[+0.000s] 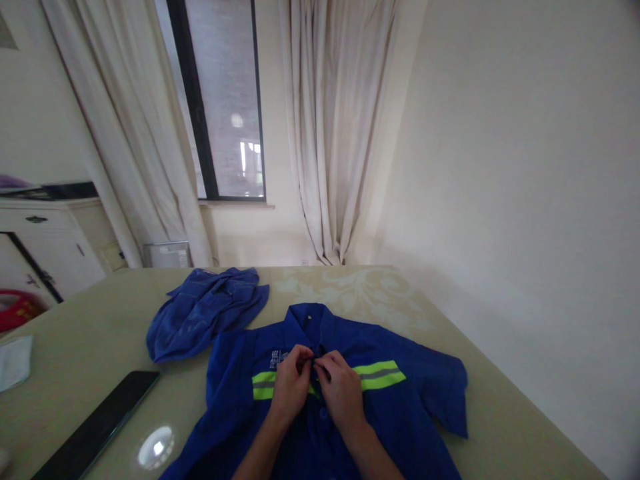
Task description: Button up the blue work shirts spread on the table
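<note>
The blue shirt (385,413) lies by the near edge of the tabletop (480,400), collar toward the far edge. The left hand (343,393) and right hand (293,383) are together, pinching its front. Beyond its right sleeve is crumpled blue cloth (205,313).

"what's on the table (500,427)?"
"the shirt (390,413) in front, a garment (207,313) behind it to the left."
"and left of the shirt?"
"a slab (97,427), then a sheet (15,363) farther left."
"beyond the table?"
"a window (230,100) between two curtains (335,100), a cabinet (50,233) left, a wall (525,167) right."
</note>
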Demonstrator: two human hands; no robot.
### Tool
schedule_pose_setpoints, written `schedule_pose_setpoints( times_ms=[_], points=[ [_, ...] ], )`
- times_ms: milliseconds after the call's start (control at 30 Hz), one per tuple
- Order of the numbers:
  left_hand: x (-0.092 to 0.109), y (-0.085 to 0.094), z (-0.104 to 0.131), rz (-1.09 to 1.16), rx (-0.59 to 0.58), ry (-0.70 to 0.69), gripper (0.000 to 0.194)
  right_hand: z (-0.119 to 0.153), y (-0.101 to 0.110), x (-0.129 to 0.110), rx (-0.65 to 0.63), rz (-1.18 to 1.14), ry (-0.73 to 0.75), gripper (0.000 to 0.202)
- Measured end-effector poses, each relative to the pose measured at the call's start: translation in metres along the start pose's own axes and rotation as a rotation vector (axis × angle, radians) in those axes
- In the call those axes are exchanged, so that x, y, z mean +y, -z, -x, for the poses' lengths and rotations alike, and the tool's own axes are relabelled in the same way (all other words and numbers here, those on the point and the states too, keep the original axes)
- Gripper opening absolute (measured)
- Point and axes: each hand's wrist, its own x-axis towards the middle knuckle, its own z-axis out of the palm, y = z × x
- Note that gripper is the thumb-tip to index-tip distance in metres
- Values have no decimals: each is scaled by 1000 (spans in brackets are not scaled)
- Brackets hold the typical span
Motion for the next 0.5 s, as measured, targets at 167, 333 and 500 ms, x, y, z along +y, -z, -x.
schedule_pose_setpoints(
  times_ms=[167, 333, 500],
  points=[
    [4, 1, 0, -22, 4, -35, 14, 1, -1, -1, 22, -40, 3, 20],
    [6, 2, 2, -4, -21, -49, 15, 1, -2, 0, 52, -95, -1, 21],
    [1, 1, 1, 70, -7, -42, 14, 1, -1, -1, 72, -79, 32, 19]
  ],
)
